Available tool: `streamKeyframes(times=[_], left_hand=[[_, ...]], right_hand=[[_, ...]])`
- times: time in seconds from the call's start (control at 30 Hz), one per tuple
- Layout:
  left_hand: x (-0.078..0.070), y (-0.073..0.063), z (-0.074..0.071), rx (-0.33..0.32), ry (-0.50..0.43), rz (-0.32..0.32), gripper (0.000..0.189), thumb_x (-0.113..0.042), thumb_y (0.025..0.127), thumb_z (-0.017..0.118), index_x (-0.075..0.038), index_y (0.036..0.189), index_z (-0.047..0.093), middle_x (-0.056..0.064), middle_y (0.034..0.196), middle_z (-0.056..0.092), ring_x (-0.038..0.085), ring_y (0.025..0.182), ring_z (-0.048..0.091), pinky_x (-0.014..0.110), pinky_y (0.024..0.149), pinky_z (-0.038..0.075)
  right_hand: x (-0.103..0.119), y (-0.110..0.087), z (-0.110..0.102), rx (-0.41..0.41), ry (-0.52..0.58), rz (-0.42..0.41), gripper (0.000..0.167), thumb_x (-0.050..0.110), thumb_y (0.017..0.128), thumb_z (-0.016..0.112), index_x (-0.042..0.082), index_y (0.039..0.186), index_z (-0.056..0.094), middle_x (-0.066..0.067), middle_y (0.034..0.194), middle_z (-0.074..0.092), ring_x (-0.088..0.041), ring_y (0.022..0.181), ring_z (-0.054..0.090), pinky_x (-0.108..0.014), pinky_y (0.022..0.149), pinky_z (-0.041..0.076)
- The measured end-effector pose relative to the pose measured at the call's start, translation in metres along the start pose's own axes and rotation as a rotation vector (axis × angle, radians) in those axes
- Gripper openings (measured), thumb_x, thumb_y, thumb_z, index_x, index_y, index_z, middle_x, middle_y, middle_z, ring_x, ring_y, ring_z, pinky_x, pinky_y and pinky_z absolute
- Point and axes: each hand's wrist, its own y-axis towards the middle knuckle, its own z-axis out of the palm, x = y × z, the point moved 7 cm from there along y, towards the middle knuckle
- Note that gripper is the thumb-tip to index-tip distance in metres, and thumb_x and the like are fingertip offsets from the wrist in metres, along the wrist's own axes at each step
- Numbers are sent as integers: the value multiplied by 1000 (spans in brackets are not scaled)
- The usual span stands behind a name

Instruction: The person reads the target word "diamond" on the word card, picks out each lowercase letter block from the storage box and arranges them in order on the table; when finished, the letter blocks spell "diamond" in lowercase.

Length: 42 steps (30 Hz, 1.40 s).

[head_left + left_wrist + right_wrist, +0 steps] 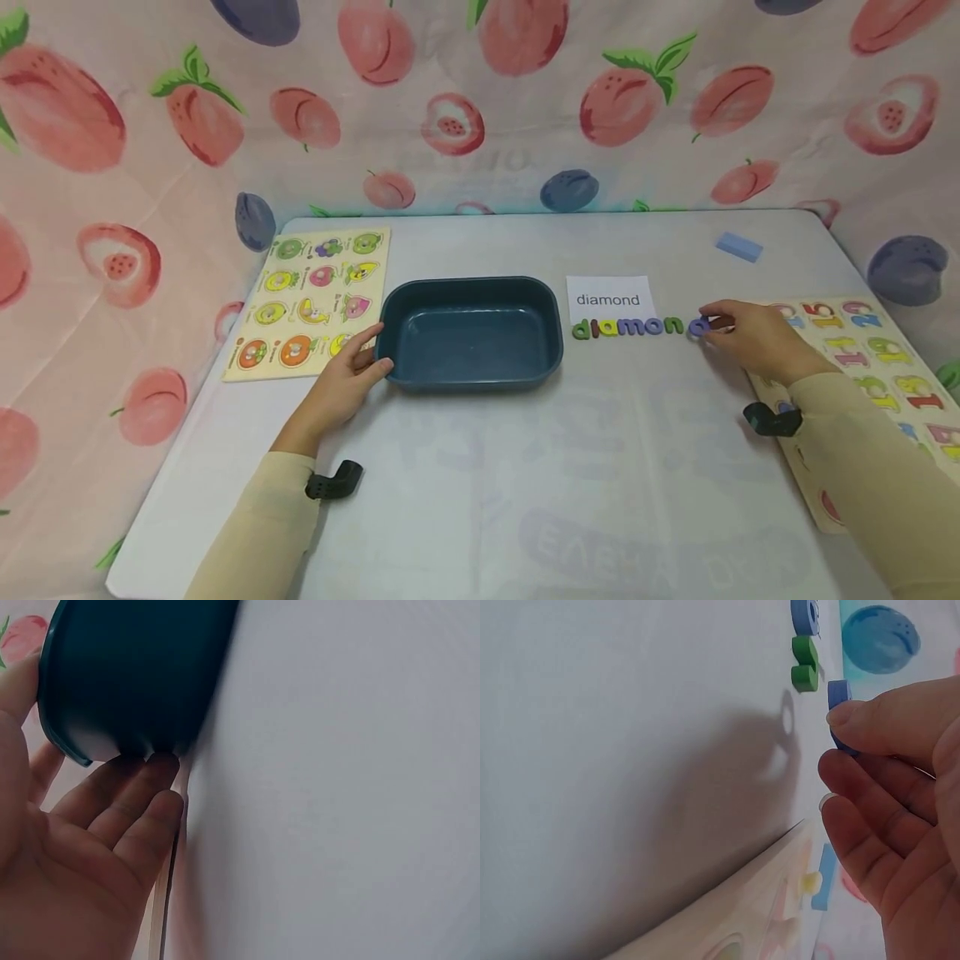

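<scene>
In the head view my left hand (347, 377) holds the left end of a dark teal rectangular basin (470, 386). Its thumb is at the rim, and the left wrist view has several fingertips against the outer wall. My right hand (768, 340) pinches a small blue letter (839, 691) between thumb and fingers, just above the table. To its left, a row of coloured letters ends with a green n (673, 325) and reads "diamon". Behind that row lies a white card (610, 289) printed "diamond". Part of the held letter is hidden by the fingertips.
A fruit puzzle board (300, 286) lies left of the basin. A number puzzle board (817, 504) lies partly under the right forearm. A light blue block (738, 247) sits at the back right. Behind the white table (480, 500) hangs a fruit-patterned cloth (510, 117).
</scene>
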Motion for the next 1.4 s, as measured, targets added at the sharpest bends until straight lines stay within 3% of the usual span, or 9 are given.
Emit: streamKeyframes(times=[0.57, 0.77, 0.9, 1.23, 1.4], left_hand=[[-2, 8, -11, 25, -54, 23, 67, -26, 94, 73, -13, 152, 41, 21, 147, 47, 37, 129, 53, 51, 105, 43], [-5, 13, -14, 74, -75, -14, 68, -26, 95, 72, -15, 153, 40, 15, 156, 37, 35, 134, 47, 52, 109, 38], [-8, 17, -17, 82, -72, -25, 67, -27, 96, 71, -17, 154, 40, 13, 156, 37, 34, 137, 44, 52, 109, 38], [-12, 28, -18, 102, -94, -18, 68, -21, 95, 72, -13, 154, 39, 18, 152, 40, 35, 133, 47, 36, 98, 50], [-11, 30, -17, 116, -105, -12, 69, -21, 95, 72, -12, 154, 38, 19, 153, 38, 37, 135, 45, 41, 102, 47]], right_hand=[[-8, 6, 3, 25, 1, 35, 48, 18, 98, 61, -5, 138, 50, -31, 125, 57, -46, 114, 53, -63, 97, 42], [-11, 8, 3, 39, -2, 62, 50, 21, 98, 61, -4, 140, 48, -31, 127, 56, -47, 117, 51, -65, 99, 40], [-11, 10, 1, 29, -18, 54, 50, 21, 98, 61, -5, 139, 50, -33, 127, 56, -49, 118, 51, -66, 100, 39], [-10, 14, 4, 39, -9, 58, 46, 18, 99, 60, -6, 137, 51, -33, 126, 57, -48, 117, 52, -66, 101, 39], [-11, 15, 5, 53, -8, 72, 47, 16, 98, 59, -5, 139, 50, -32, 126, 56, -47, 117, 51, -67, 101, 37]])
